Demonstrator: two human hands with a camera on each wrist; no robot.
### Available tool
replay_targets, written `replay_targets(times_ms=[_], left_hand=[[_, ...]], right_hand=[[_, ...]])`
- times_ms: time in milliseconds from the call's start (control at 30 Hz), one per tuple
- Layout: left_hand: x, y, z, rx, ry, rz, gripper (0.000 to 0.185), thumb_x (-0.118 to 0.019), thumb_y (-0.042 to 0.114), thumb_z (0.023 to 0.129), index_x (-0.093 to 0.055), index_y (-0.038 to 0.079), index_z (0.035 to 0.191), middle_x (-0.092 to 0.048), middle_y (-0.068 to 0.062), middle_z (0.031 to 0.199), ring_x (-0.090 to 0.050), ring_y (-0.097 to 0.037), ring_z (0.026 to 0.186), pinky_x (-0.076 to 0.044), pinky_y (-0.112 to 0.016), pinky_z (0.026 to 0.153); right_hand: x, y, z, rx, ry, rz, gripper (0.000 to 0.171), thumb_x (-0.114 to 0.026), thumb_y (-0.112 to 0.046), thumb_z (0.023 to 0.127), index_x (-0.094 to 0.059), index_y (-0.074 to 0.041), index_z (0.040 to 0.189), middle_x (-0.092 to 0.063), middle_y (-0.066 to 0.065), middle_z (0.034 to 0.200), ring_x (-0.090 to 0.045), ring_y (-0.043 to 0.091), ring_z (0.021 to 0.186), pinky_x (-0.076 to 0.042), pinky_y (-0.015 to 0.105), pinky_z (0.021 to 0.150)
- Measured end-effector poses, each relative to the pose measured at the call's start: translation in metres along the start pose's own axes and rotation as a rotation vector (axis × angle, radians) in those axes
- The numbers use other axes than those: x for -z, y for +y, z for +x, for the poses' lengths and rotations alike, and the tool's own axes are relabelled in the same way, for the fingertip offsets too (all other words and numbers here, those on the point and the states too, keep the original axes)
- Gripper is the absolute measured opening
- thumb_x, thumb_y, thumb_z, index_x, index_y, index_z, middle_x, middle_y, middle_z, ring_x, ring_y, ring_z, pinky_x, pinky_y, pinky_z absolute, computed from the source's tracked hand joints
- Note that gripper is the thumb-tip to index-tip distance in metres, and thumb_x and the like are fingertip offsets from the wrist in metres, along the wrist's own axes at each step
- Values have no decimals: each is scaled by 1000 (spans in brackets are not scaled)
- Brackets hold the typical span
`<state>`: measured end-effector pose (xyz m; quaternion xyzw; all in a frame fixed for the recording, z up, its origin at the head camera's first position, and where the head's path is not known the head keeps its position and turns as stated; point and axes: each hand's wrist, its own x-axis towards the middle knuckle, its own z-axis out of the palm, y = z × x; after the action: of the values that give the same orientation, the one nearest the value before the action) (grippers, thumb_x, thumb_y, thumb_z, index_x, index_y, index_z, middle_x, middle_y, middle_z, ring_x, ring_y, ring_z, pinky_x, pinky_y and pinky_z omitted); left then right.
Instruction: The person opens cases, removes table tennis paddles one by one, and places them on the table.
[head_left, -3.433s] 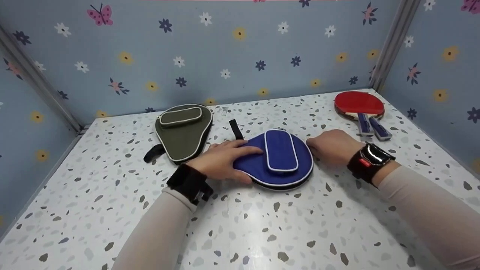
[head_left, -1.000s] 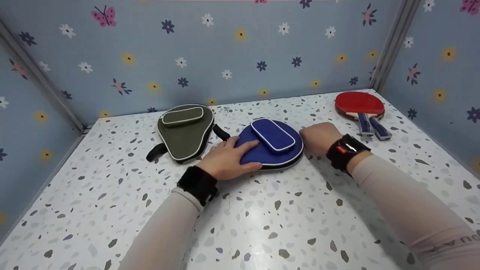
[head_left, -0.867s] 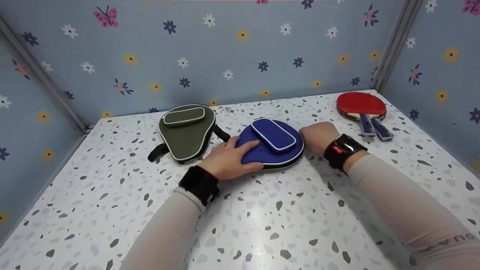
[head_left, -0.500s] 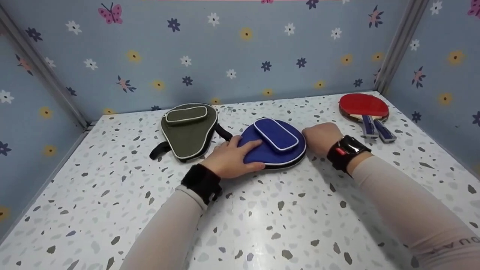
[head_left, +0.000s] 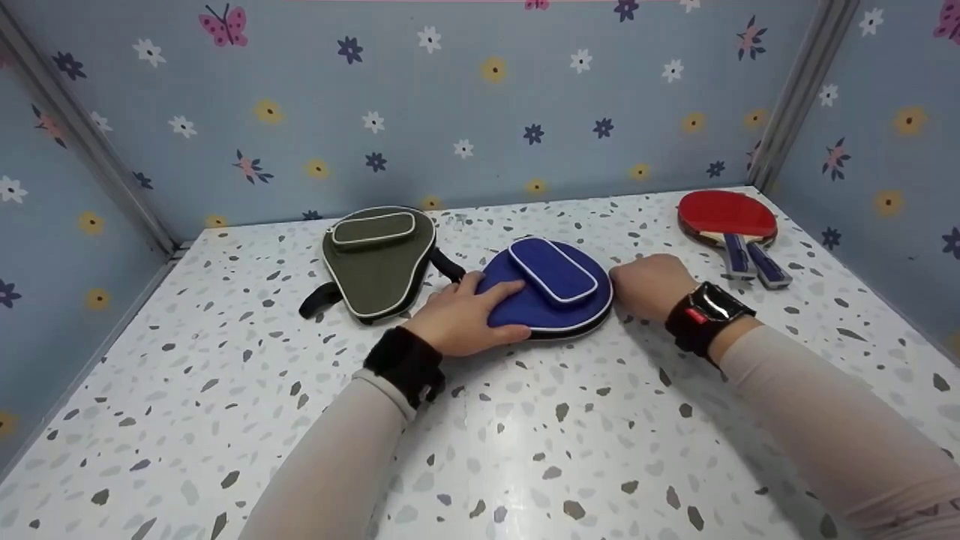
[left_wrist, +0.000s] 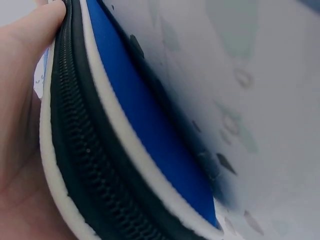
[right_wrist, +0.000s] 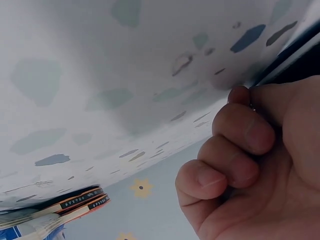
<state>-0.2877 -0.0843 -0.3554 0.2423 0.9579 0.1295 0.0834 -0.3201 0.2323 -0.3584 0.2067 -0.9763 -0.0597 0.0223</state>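
A blue round paddle case [head_left: 559, 304] with a white-piped pocket lies flat on the speckled table [head_left: 525, 450]. My left hand [head_left: 469, 311] grips its narrow end, fingers over the top and thumb along the near edge. In the left wrist view the case's blue face [left_wrist: 145, 125] and black zipper [left_wrist: 85, 150] run past my palm [left_wrist: 20, 100]. My right hand [head_left: 637, 289] sits at the case's right edge with curled fingers. In the right wrist view the right hand [right_wrist: 250, 150] pinches a small metal zipper pull against the case's dark edge [right_wrist: 295, 55].
A green paddle case [head_left: 375, 259] with a black strap lies just left of the blue one, nearly touching it. Two red paddles [head_left: 727, 217] with blue handles lie at the back right corner, also seen as paddles [right_wrist: 70, 202]. Flowered walls close three sides.
Since 3.4 s ago the blue case has turned and slid back-left next to the green case. In the last half second my right hand has shifted slightly right; the left hand has stayed put.
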Motion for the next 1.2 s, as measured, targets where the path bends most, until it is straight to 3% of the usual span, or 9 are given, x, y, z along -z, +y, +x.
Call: replay_targets(times_ms=[233, 467, 767, 1000, 1200], left_hand=[[0, 0, 1, 0, -8, 2, 84, -56, 79, 102, -31, 46, 174, -23, -25, 177, -33, -57, 156, -32, -67, 124], [-1, -1, 2, 6, -11, 1, 84, -56, 80, 101, -31, 46, 174, -22, -25, 178, -32, -58, 156, -30, -68, 125], [0, 1, 1, 4, -6, -3, 83, -57, 80, 101, -32, 47, 173, -23, -24, 177, -34, -57, 155, -30, -68, 124], [1, 1, 1, 8, 0, -6, 84, -58, 79, 101, -34, 45, 173, -24, -24, 177, -35, -55, 155, -31, -67, 124], [0, -1, 2, 7, 0, -7, 85, -58, 80, 100, -33, 46, 173, -23, -24, 177, -34, -56, 155, -29, -67, 125]], right_hand=[[-3, -2, -12, 33, 42, 0, 21, -64, -12, 102, -66, -9, 81, -59, 4, 67, -59, 30, 63, -56, 55, 72], [-2, -9, -24, 37, 59, -1, 23, -62, -13, 105, -67, -6, 83, -58, 5, 66, -61, 31, 61, -56, 54, 66], [2, -23, -38, 11, 41, 23, 28, -61, -17, 107, -70, -6, 84, -67, 9, 70, -68, 36, 68, -57, 58, 70], [4, -36, -49, 44, 71, 38, 28, -64, -16, 106, -65, -9, 79, -58, 3, 63, -62, 30, 60, -56, 54, 64], [9, -51, -52, 41, 0, 17, 30, -63, -16, 107, -64, -9, 78, -56, 2, 63, -59, 27, 60, -55, 52, 67]])
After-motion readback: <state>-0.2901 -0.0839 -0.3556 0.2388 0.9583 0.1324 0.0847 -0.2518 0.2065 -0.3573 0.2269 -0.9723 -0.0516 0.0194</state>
